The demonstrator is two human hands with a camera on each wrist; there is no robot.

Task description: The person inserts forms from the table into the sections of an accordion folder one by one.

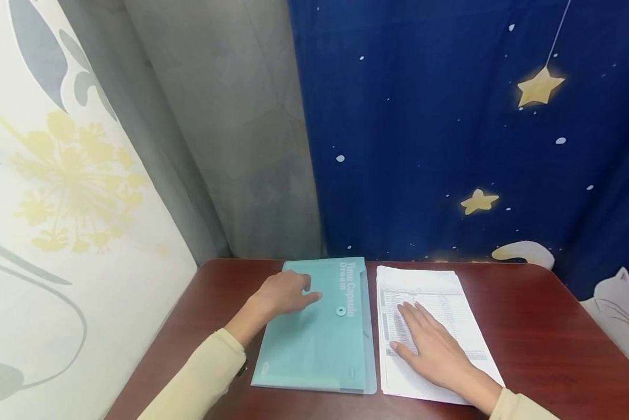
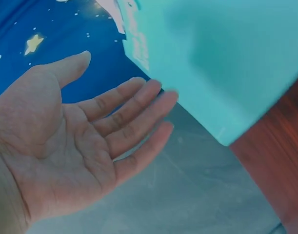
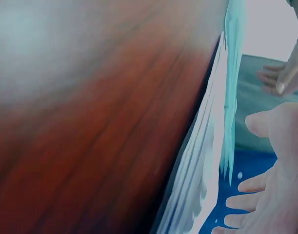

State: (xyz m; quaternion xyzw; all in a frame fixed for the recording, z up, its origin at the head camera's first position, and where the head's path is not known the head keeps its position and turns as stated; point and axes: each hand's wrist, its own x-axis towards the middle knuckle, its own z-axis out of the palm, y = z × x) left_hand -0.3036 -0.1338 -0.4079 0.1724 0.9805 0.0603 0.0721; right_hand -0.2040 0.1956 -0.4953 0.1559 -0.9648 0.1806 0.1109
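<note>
Left fingers (image 2: 141, 120) hover above a translucent, white-lettered teal folder (image 1: 311, 347).

Document folder (image 1: 306, 350): translucent plastic, smooth, soft sheen; round closure button (image 1: 341, 311), plastic by its look; stack of printed sheets (image 1: 453, 306): paper, smooth, matt; tabletop (image 1: 545, 338): wood or wood-look, grained, smooth, lightly glossy; star-print curtain (image 1: 424, 128): cloth, matt; grey curtain (image 1: 230, 116): cloth, matt, creased; sleeve (image 1: 199, 376): cloth, matt

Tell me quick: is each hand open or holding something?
Left hand: open, above the folder, holding nothing.
Right hand: open, above the papers, holding nothing.
</note>
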